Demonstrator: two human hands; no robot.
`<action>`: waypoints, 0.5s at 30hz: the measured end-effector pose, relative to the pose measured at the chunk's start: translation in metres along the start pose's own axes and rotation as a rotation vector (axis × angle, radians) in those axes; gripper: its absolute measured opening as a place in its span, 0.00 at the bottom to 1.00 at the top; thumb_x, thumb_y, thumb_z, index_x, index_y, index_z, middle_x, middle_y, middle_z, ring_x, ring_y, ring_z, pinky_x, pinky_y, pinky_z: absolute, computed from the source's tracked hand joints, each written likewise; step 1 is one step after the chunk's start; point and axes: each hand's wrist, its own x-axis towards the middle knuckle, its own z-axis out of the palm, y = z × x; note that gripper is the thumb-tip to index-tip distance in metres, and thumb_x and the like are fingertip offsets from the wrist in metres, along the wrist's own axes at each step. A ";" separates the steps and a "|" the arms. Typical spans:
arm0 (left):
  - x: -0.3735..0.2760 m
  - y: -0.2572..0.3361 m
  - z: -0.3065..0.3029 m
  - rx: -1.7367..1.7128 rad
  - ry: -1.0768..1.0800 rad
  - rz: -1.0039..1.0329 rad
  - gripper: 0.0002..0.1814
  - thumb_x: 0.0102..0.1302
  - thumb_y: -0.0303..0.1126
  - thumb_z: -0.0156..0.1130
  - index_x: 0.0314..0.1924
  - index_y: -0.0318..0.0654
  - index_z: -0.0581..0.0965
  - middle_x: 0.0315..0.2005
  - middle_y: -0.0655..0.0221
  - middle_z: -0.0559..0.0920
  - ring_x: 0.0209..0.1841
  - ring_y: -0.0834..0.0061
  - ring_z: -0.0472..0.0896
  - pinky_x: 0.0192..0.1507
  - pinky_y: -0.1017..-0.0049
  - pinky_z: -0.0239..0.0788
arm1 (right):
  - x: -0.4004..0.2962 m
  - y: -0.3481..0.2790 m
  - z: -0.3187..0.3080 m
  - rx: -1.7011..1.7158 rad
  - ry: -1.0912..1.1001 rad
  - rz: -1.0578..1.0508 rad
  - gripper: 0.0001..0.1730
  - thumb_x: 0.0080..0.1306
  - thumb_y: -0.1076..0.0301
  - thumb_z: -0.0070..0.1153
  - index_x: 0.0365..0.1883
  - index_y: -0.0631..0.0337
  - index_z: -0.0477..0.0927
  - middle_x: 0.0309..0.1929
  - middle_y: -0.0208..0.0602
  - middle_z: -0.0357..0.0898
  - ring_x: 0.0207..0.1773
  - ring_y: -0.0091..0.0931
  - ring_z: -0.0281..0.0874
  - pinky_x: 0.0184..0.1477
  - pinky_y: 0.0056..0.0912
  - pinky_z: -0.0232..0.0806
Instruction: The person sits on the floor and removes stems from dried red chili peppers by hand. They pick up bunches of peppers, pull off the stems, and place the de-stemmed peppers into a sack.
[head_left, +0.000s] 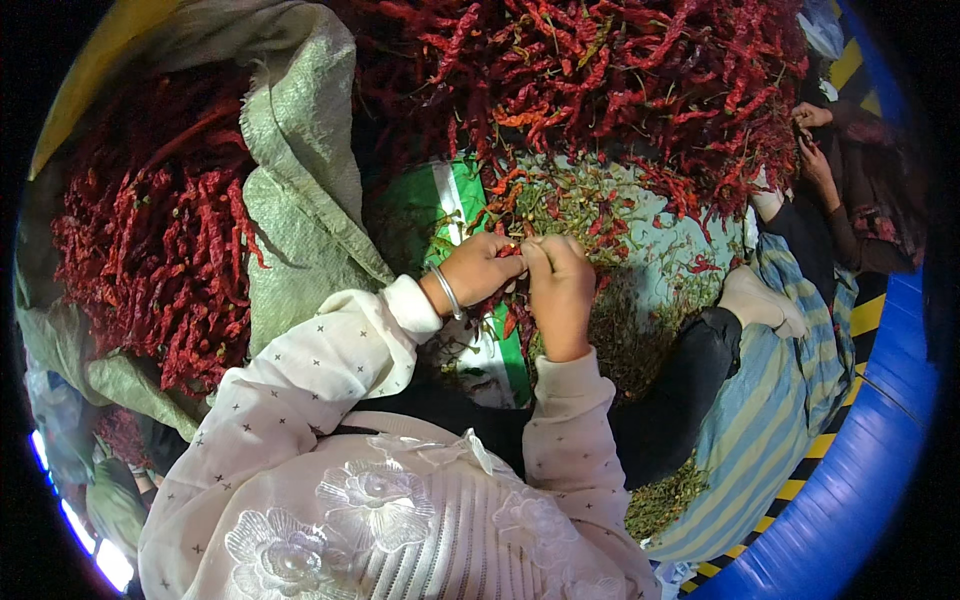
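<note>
My left hand, with a silver bangle at its wrist, grips a dried red chili pepper that is mostly covered by the fingers. Against its thumb, my right hand pinches the chili's end; the fingertips meet, so the exact hold is partly hidden. More red chilies show just below the hands. Under and beyond them, green stems and chili bits lie scattered over a pale sheet and a green-and-white sheet.
A large heap of dried red chilies spreads across the far side. To the left, an open woven sack holds chilies. Another person's hands are at the heap's right edge. Striped cloth and a blue padded edge lie right.
</note>
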 end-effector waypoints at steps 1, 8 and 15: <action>0.003 -0.004 0.002 0.032 0.047 -0.028 0.09 0.62 0.31 0.53 0.31 0.32 0.77 0.18 0.74 0.76 0.21 0.84 0.71 0.25 0.80 0.63 | 0.003 -0.009 0.002 -0.172 0.024 -0.044 0.06 0.58 0.68 0.54 0.26 0.61 0.75 0.25 0.41 0.70 0.28 0.41 0.70 0.29 0.40 0.64; -0.003 0.030 -0.007 0.002 0.009 -0.096 0.11 0.63 0.34 0.52 0.26 0.35 0.75 0.15 0.74 0.73 0.18 0.85 0.69 0.22 0.81 0.60 | 0.069 0.069 0.006 -0.619 0.144 -0.256 0.04 0.57 0.69 0.52 0.25 0.59 0.74 0.22 0.40 0.71 0.29 0.39 0.73 0.28 0.39 0.67; 0.008 0.020 -0.005 -0.210 -0.011 0.025 0.08 0.62 0.31 0.58 0.35 0.34 0.72 0.22 0.77 0.72 0.24 0.88 0.69 0.26 0.82 0.62 | 0.131 0.122 -0.018 -0.675 0.020 0.220 0.16 0.55 0.61 0.54 0.39 0.60 0.75 0.42 0.53 0.71 0.35 0.50 0.72 0.40 0.48 0.67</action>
